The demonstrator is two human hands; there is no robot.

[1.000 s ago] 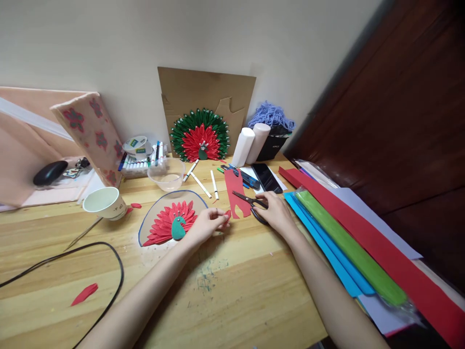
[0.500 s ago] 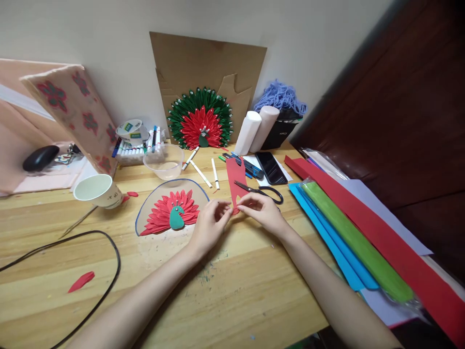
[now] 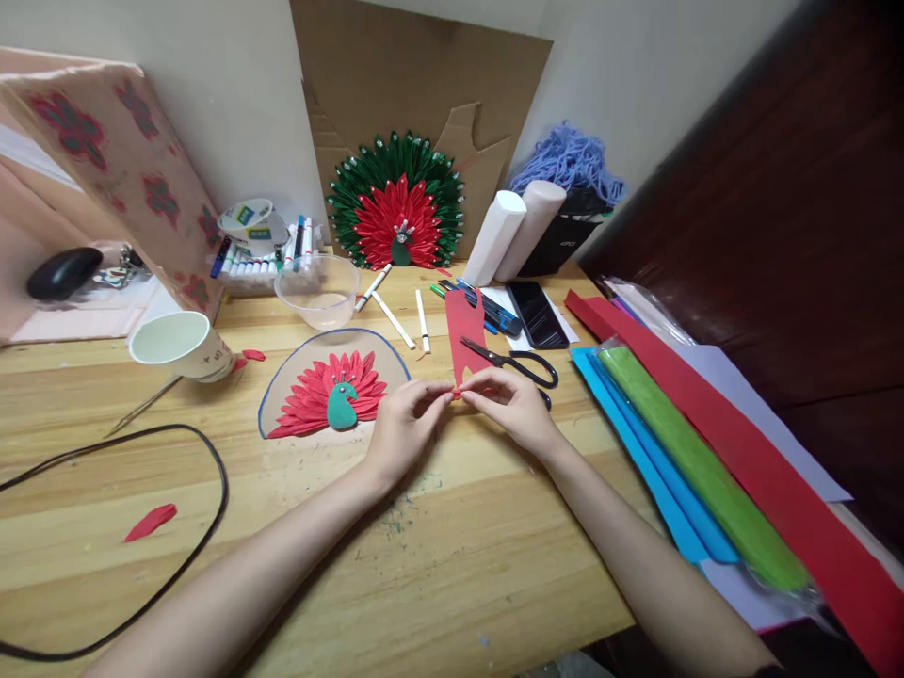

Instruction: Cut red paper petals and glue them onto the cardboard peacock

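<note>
Between my fingertips is a small red paper piece, mostly hidden by them. My left hand pinches its left end, and my right hand pinches the right end. Just beyond lie a red paper sheet with cut edges and black-handled scissors, whose blades rest over the sheet. Left of my left hand is a half-round card with a blue outline. It bears red paper feathers and a green peacock body.
A finished green-and-red peacock leans on cardboard at the back. Markers, a clear bowl, a paper cup and a black cable lie leftward. A phone and coloured paper are at right.
The view has tilted down and moved closer, shifting the scene upward. Both hands still pinch the small red piece, their fingertips now nearly level with each other.
</note>
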